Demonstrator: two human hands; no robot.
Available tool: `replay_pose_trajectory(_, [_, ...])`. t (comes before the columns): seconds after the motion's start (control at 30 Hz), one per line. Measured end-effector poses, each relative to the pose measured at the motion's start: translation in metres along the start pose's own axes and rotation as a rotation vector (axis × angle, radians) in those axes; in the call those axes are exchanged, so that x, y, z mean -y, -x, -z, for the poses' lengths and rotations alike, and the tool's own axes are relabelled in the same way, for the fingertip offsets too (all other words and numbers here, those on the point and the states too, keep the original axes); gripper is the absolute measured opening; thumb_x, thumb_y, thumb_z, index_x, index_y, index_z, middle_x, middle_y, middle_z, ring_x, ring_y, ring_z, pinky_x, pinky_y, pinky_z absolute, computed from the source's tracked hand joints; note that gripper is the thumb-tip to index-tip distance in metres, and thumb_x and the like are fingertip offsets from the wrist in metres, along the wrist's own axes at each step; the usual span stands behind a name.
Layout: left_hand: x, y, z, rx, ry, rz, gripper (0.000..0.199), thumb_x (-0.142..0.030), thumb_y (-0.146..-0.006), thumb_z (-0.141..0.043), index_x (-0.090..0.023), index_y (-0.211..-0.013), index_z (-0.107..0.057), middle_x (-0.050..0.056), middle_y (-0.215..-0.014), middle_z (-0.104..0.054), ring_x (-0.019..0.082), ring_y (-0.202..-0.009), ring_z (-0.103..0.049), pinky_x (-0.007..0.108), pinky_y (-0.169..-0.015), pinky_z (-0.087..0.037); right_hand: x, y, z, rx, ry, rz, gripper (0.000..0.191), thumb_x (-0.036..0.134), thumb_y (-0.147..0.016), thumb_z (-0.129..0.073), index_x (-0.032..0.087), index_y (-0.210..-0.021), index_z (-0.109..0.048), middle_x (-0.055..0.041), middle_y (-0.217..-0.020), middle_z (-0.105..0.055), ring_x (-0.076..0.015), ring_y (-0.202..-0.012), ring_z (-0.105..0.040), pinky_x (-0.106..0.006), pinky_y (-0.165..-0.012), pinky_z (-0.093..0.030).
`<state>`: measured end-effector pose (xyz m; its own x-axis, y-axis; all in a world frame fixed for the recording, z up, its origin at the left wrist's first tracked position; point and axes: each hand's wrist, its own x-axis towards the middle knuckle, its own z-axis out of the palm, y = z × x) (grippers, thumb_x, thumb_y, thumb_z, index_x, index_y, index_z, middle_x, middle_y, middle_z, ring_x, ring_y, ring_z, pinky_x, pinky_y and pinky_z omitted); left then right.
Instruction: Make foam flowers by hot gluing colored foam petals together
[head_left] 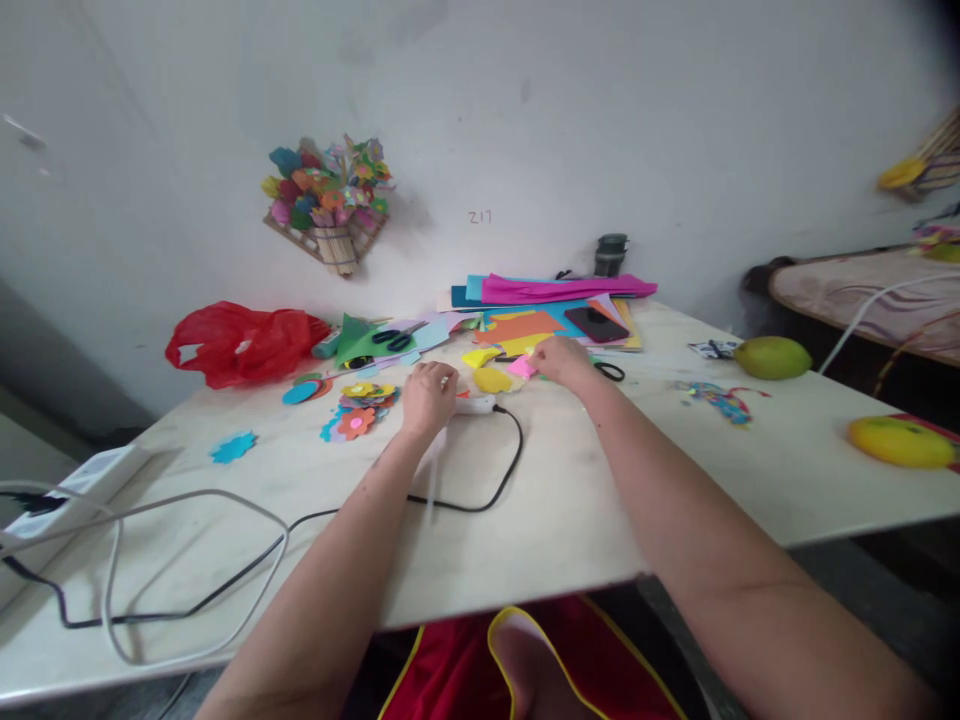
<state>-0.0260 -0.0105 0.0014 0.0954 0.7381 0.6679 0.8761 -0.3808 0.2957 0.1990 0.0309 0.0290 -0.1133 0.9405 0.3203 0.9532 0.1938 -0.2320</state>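
My left hand [427, 400] is over the table with its fingers curled together; what they hold, if anything, is hidden. Beside it lies a white glue gun [478, 404] with a black cord, and a pale glue stick [433, 470] seems to stick out towards me. Farther right, my right hand [561, 360] pinches at a pink paper piece [521, 367]. Close by are a yellow paper piece [480, 356] and a round yellow cutout [493, 380]. A pile of flower-shaped paper cutouts [360, 410] lies left of my left hand.
Scissors [396, 337], coloured paper sheets [517, 325] and a phone [596, 323] lie at the back. A red plastic bag [244, 343] is at the left. Cables run from a power strip [75, 500]. Two mangoes [772, 357] are at the right.
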Motion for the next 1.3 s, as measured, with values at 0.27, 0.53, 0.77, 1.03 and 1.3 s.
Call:
replay_pose_trajectory(0.27, [0.004,0.003,-0.003,0.039,-0.083,0.058,0.020,-0.025,-0.078,-0.047,-0.019,-0.079,-0.066,0.005,-0.083,-0.067,0.021,-0.083,-0.054,0.031,-0.070,-0.041,0.028,0.010,-0.014,0.091,0.093,0.222,0.025,0.029,-0.080,-0.047,0.025,-0.092,-0.068,-0.0042,-0.094,-0.068,-0.0185,-0.088,-0.057,-0.029,-0.077,-0.034])
replay_pose_trajectory(0.53, [-0.001,0.005,-0.006,0.046,-0.057,-0.004,0.020,-0.025,-0.078,-0.048,-0.018,-0.076,-0.066,0.005,-0.078,-0.067,0.021,-0.082,-0.055,0.030,-0.072,-0.043,0.027,0.009,-0.028,0.057,0.147,0.315,0.026,0.027,-0.080,-0.046,0.022,-0.093,-0.068,-0.0080,-0.095,-0.067,-0.0227,-0.095,-0.054,-0.033,-0.082,-0.031])
replay_pose_trajectory(0.77, [-0.006,0.007,-0.007,0.082,-0.007,-0.073,0.019,-0.019,-0.075,-0.051,-0.018,-0.085,-0.067,0.005,-0.081,-0.068,0.021,-0.087,-0.054,0.032,-0.076,-0.042,-0.008,-0.006,-0.017,-0.220,0.044,-0.069,0.027,0.030,-0.081,-0.043,0.019,-0.082,-0.068,-0.0064,-0.084,-0.068,-0.0185,-0.081,-0.058,-0.029,-0.071,-0.034])
replay_pose_trajectory(1.03, [-0.012,0.011,-0.010,0.096,0.001,-0.184,0.019,-0.020,-0.076,-0.051,-0.020,-0.087,-0.066,0.005,-0.087,-0.067,0.020,-0.092,-0.054,0.036,-0.084,-0.040,-0.025,-0.011,-0.026,-0.227,-0.035,-0.217,0.024,0.026,-0.077,-0.046,0.021,-0.087,-0.068,-0.0049,-0.091,-0.068,-0.0197,-0.085,-0.060,-0.029,-0.072,-0.038])
replay_pose_trajectory(1.3, [-0.008,0.013,-0.012,0.102,-0.008,-0.165,0.022,-0.023,-0.077,-0.051,-0.020,-0.092,-0.067,0.006,-0.091,-0.067,0.020,-0.093,-0.055,0.036,-0.086,-0.040,-0.026,-0.004,-0.035,-0.303,-0.157,-0.269,0.028,0.018,-0.076,-0.043,0.020,-0.094,-0.065,-0.0052,-0.094,-0.068,-0.0199,-0.086,-0.060,-0.029,-0.073,-0.040])
